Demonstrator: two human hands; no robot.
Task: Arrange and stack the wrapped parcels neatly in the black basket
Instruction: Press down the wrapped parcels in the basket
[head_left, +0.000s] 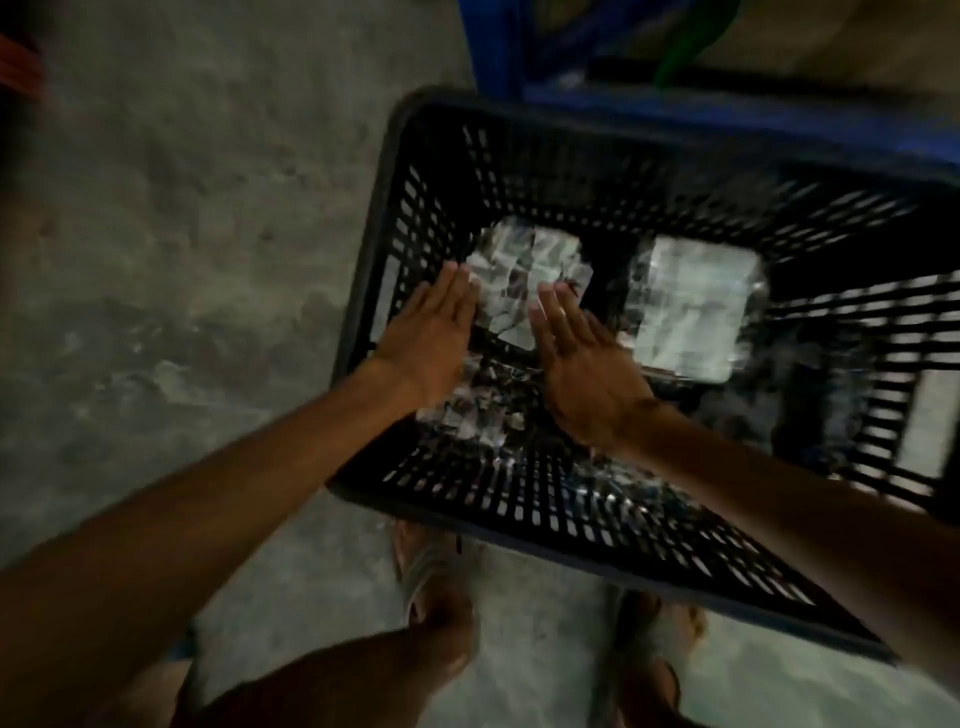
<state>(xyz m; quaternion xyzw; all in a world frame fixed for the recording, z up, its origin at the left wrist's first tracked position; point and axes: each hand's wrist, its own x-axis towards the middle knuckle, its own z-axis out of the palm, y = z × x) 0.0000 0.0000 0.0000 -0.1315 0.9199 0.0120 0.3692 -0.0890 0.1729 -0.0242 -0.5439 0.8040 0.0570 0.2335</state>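
While your flat, open hands (498, 338) flank the parcel (524, 280) at 9 o'clock in the basket (395, 171), uneven pressure may skew it.

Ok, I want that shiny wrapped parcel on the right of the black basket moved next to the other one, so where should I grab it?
Probably from above, palms on the two opposite side edges of the clear-wrapped pale rectangular parcel: it lies flat with its broad face up, apart from the slatted black plastic basket walls.
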